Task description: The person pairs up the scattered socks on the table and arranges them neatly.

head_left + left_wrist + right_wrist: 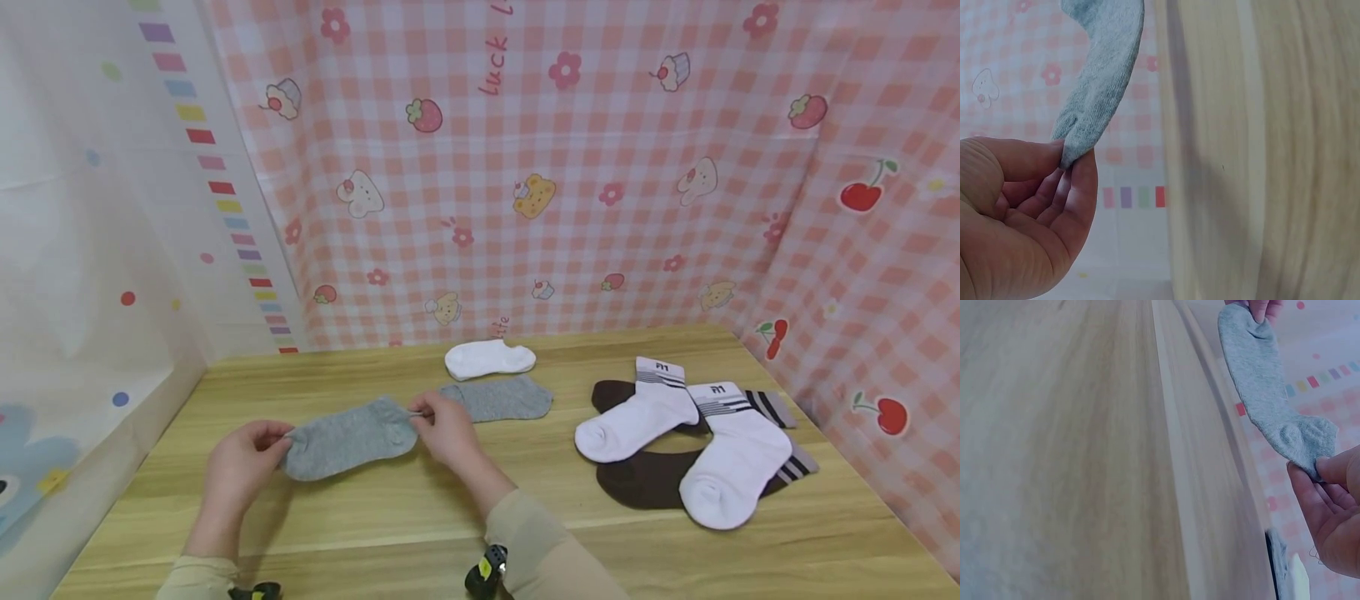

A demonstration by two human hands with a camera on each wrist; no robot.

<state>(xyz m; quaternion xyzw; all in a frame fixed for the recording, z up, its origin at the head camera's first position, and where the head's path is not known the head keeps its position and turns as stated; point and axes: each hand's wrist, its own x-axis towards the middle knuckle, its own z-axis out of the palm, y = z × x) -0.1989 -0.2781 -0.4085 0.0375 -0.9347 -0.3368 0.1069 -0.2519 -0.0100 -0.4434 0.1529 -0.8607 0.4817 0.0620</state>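
Note:
A light grey ankle sock (pixel 348 442) is stretched between both hands over the wooden table. My left hand (pixel 243 462) pinches its toe end between thumb and fingers, seen close up in the left wrist view, where the sock (pixel 1107 75) runs upward from the fingertips. At the cuff end, my right hand (pixel 446 429) grips the sock's edge; the right wrist view shows thumb and fingers on that end of the sock (pixel 1254 375). Just behind the right hand a second grey sock (pixel 510 398) lies flat, partly hidden by that hand.
A white low-cut sock (pixel 490 359) lies behind the second grey one. On the right, two white socks with striped cuffs (pixel 637 421) (pixel 735 467) lie across dark brown socks (pixel 637 482). Patterned cloth (pixel 465 167) hangs behind the wooden table (pixel 360 533) and along its sides.

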